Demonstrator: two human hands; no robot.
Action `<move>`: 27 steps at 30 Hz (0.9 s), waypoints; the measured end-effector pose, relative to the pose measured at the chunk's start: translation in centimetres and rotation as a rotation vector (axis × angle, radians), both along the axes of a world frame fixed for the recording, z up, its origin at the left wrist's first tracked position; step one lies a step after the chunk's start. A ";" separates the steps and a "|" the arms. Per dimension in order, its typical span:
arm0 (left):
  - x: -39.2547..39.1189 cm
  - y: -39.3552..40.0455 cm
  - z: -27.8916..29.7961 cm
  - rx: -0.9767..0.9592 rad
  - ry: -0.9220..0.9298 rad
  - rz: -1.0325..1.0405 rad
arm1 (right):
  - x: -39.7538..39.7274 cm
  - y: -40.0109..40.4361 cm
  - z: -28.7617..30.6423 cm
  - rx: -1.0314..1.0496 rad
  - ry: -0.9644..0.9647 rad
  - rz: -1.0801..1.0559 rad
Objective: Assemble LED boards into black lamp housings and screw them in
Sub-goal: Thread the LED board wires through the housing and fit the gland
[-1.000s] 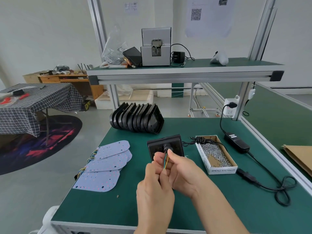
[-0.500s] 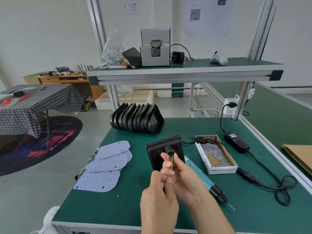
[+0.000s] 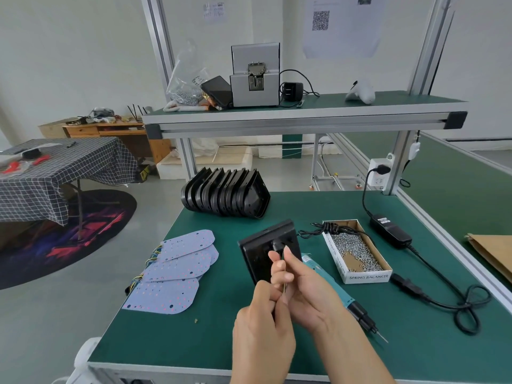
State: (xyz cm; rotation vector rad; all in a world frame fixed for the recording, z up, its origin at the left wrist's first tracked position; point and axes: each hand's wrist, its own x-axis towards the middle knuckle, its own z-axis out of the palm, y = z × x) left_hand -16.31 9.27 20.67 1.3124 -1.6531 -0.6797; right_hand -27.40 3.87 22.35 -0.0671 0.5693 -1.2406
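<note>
Housing [image 3: 263, 250] just beyond wires [image 3: 283, 268] — pinched.

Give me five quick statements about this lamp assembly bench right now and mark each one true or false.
1. Both hands pinch the thin wires coming out of the black housing. True: the left hand and the right hand meet on the wires.
2. The screw box sits left of the LED boards. False: it lies to the right of the LED boards.
3. The electric screwdriver lies on the table. True.
4. The stack of empty housings stands on the upper shelf. False: it is on the green tabletop.
5. The right hand holds the screwdriver. False: it pinches the wires.
</note>
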 end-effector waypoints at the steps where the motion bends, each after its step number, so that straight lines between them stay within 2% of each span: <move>1: 0.0 0.0 0.1 -0.010 -0.008 -0.006 | 0.1 -0.1 0.0 -0.002 0.037 -0.013; 4: -0.4 0.2 0.2 -0.027 -0.011 0.008 | 0.4 -0.3 0.1 0.023 0.119 -0.051; 14: -1.0 0.7 -0.1 -0.007 0.035 0.013 | 0.6 -0.9 -0.2 0.054 0.138 -0.140; 21: -0.9 0.6 -0.1 -0.015 0.019 0.023 | 0.9 -0.9 -0.2 0.040 0.220 -0.156; 23: -0.3 0.4 -0.1 0.023 -0.011 0.039 | 0.7 -0.5 -0.2 0.006 0.268 -0.154; 27: 1.5 -0.7 0.9 0.104 -0.193 0.007 | 0.1 0.4 -0.7 -0.093 0.444 -0.126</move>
